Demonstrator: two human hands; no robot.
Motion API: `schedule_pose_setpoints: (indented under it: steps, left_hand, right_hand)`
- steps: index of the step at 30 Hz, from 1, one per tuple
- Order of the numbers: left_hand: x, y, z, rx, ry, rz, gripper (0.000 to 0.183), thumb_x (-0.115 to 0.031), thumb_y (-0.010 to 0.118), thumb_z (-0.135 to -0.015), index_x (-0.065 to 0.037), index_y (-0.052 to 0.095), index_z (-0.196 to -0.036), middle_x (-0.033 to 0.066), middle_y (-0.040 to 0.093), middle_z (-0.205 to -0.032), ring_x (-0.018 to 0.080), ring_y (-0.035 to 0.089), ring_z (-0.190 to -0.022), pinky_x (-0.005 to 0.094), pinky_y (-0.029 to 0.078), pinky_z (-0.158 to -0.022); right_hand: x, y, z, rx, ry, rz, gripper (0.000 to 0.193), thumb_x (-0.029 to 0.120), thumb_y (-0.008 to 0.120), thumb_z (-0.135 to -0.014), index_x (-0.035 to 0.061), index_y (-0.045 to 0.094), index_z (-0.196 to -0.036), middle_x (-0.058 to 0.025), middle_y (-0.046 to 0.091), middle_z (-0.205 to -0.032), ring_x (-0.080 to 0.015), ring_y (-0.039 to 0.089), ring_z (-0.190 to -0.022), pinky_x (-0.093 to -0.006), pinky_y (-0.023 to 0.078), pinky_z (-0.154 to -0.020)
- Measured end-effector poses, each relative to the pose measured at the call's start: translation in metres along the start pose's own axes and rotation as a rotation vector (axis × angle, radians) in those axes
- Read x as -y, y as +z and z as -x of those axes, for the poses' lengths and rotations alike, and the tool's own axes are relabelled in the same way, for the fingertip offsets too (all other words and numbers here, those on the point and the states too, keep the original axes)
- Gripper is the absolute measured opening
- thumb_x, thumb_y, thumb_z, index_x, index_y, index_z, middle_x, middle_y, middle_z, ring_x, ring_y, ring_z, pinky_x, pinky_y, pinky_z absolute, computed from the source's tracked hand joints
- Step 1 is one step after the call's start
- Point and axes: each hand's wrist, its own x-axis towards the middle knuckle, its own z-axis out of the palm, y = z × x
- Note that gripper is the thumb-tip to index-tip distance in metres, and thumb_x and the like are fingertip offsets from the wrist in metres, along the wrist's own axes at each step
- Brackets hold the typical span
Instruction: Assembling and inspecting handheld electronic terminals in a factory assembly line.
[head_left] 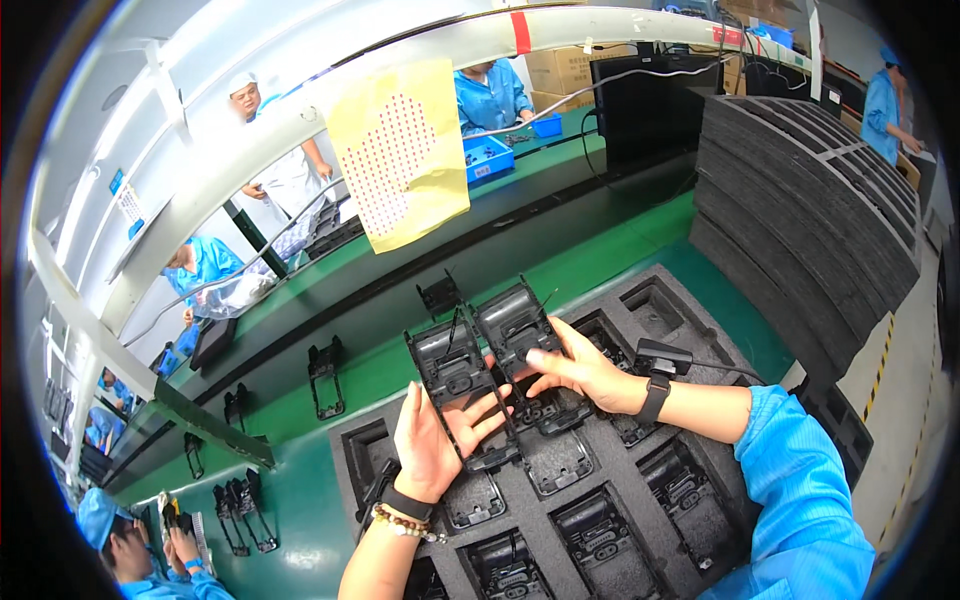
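Observation:
My left hand (pixel 437 440) is under a black plastic housing (pixel 450 360), its palm up and its fingers curling behind the lower part. A second, similar black housing (pixel 513 325) sits beside it, gripped by my right hand (pixel 580 370) with the thumb on its front face. The two housings are side by side and tilted, and I cannot tell whether they touch. Below them lies a dark grey foam tray (pixel 625 480) with cut-out pockets. Several pockets hold more black housings (pixel 600 530).
Tall stacked foam trays (pixel 800 220) stand at the right. Loose black frames (pixel 325 375) lie on the green bench (pixel 300 470) at the left. A yellow dotted sheet (pixel 400 150) hangs from the rail ahead. A co-worker (pixel 150 550) handles parts at the lower left; others work beyond.

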Motion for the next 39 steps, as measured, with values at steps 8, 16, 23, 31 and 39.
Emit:
schedule_pose_setpoints:
  steps: [8,16,23,31,39]
  left_hand:
    - [0.002,-0.003,-0.002,0.005,0.036,-0.020,0.065,-0.053,0.032,-0.101,-0.008,0.036,-0.148,0.0162,0.038,-0.152,0.0405,0.048,-0.128,0.0525,0.041,-0.107]
    - [0.017,0.015,0.004,-0.188,0.101,-0.156,0.075,-0.032,0.057,-0.098,-0.030,0.005,-0.152,0.0134,0.047,-0.135,0.0357,0.054,-0.121,0.0553,0.050,-0.094]
    - [0.023,0.024,0.012,-0.374,0.142,-0.351,0.089,-0.017,0.064,-0.095,-0.022,-0.004,-0.152,0.0129,0.053,-0.115,0.0228,0.061,-0.101,0.0499,0.057,-0.083]
    - [0.025,0.021,0.013,-0.423,0.088,-0.423,0.090,-0.018,0.066,-0.093,-0.021,-0.003,-0.152,0.0100,0.053,-0.111,0.0208,0.061,-0.096,0.0483,0.059,-0.080]
    - [0.023,0.018,0.010,-0.416,0.072,-0.420,0.090,-0.019,0.065,-0.094,-0.016,-0.004,-0.151,0.0111,0.053,-0.110,0.0216,0.061,-0.096,0.0467,0.060,-0.077]
  right_hand:
    - [0.020,0.001,-0.016,-0.108,-0.009,-0.097,0.042,0.036,0.041,-0.106,0.0017,0.049,-0.129,-0.0121,0.063,-0.117,-0.0224,0.064,-0.107,-0.0352,0.051,-0.097]
    - [-0.010,0.010,-0.007,-0.141,0.192,-0.442,0.023,0.030,0.045,-0.105,0.0094,0.056,-0.106,0.0041,0.049,-0.082,-0.0055,0.041,-0.068,-0.0206,0.036,-0.062]
    - [-0.001,0.023,0.003,0.015,0.186,-0.198,0.056,0.047,0.069,-0.090,0.0098,0.047,-0.126,0.0067,0.045,-0.089,-0.0005,0.036,-0.069,-0.0174,0.033,-0.061]
    - [-0.021,0.012,0.004,0.087,0.387,-0.401,0.043,0.036,0.063,-0.094,0.0131,0.051,-0.129,0.0052,0.050,-0.088,-0.0060,0.045,-0.078,-0.0244,0.040,-0.070]
    - [0.006,0.026,0.005,0.168,0.361,-0.442,0.040,0.037,0.062,-0.095,0.0135,0.053,-0.126,0.0040,0.052,-0.090,-0.0077,0.048,-0.080,-0.0262,0.041,-0.073]
